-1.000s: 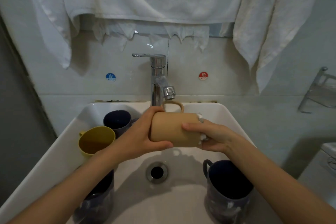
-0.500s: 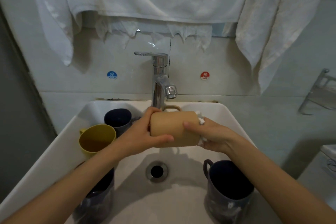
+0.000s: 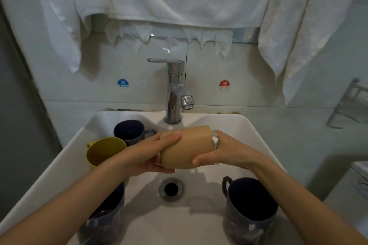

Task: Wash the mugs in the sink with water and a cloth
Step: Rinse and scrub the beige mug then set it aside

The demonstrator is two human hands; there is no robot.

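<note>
The tan mug [image 3: 187, 145] has come down and away from the tap [image 3: 175, 93] since a second ago. It has also rolled in our grip: the handle that stood on top is now out of sight, and the mug lies on its side, tilted, over the middle of the sink [image 3: 65, 157]. We see no stream from the spout, so we judge this to be scrubbing, not rinsing.

Four other mugs wait in the basin where they were. A dark mug [image 3: 251, 205] stands at the front right and another dark one [image 3: 105, 219] at the front left, partly under our left forearm. A yellow mug [image 3: 105, 151] leans on the left slope, with a third dark mug [image 3: 129, 131] just behind it. The drain [image 3: 171, 189] is open below the tan mug.

Our left hand [image 3: 151, 155] grips the mug's base end, fingers over the top and thumb beneath. Our right hand [image 3: 229, 151] is at the mouth end with its thumb along the outer wall. Its fingers are hidden, and it holds the white cloth [image 3: 214, 141], which shows only as a sudsy wad at the rim.

The turn suggests we are working the cloth round the rim and inside. One mug is in hand and four remain, so the task looks early.
</note>
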